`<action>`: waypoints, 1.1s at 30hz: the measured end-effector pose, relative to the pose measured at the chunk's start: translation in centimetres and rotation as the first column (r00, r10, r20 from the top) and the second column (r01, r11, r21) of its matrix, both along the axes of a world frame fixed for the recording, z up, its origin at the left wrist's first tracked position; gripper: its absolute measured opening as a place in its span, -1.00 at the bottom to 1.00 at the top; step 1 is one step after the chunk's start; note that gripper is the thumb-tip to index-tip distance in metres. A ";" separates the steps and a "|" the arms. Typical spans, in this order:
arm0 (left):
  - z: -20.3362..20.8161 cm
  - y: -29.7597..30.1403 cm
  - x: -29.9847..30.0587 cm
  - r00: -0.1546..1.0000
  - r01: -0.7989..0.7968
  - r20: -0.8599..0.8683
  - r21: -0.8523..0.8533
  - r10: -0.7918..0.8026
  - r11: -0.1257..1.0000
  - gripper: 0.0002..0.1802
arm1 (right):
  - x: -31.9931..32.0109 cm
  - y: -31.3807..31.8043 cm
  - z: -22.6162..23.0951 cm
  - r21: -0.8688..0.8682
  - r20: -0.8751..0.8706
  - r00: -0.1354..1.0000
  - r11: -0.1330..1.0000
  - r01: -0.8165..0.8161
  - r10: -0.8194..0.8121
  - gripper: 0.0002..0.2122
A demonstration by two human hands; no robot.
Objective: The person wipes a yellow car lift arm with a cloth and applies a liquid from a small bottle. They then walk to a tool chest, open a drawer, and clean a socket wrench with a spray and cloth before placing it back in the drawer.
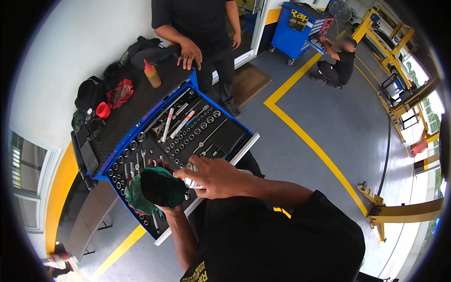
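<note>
I see the left hand cupped under a crumpled green cloth, fingers curling up at its far edge; the fabric hides how far they close. A soft, matte black patch fills the middle of the bundle, and I can't tell whether it is a separate piece. The right hand is wrapped firmly around a small, rigid white-and-silver can, just beside the cloth. Both hold these above an open drawer with a pale, straight metal front edge, where shiny round sockets sit in rows in dark lining. Beyond, I make out the cabinet's dimpled black top, with a tan, red-tipped plastic bottle and a wrinkled red rag. A co-worker's hand spreads near its corner.
</note>
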State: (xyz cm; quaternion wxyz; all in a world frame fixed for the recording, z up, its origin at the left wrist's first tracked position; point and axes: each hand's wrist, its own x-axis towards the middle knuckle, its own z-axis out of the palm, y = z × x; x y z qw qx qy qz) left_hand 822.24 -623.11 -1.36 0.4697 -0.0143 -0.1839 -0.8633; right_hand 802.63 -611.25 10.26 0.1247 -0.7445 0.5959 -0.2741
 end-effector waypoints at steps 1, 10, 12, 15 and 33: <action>-0.1 0.0 -0.6 1.000 0.004 0.019 0.014 -0.004 1.000 -0.19 | 0.1 0.7 0.1 0.008 -0.014 1.000 1.000 0.000 0.000 -0.25; -4.7 -0.6 -0.6 0.967 -0.132 0.208 -0.091 0.148 0.987 -0.32 | -0.7 1.8 0.2 0.038 0.005 1.000 0.999 0.012 -0.012 -0.27; -4.1 -0.2 -1.3 0.952 -0.172 0.245 -0.063 0.182 0.983 -0.36 | -1.2 1.8 -0.2 0.038 0.003 0.999 0.998 0.046 -0.046 -0.27; -3.0 0.3 -0.9 0.967 -0.156 0.209 0.016 0.149 0.988 -0.36 | -1.7 0.9 -0.3 0.004 0.035 0.998 0.999 0.054 -0.054 -0.29; -0.8 0.0 -0.8 0.980 -0.196 0.085 0.317 0.178 0.928 -0.51 | -2.7 -6.3 3.1 -0.096 0.066 0.998 0.995 0.006 0.001 -0.29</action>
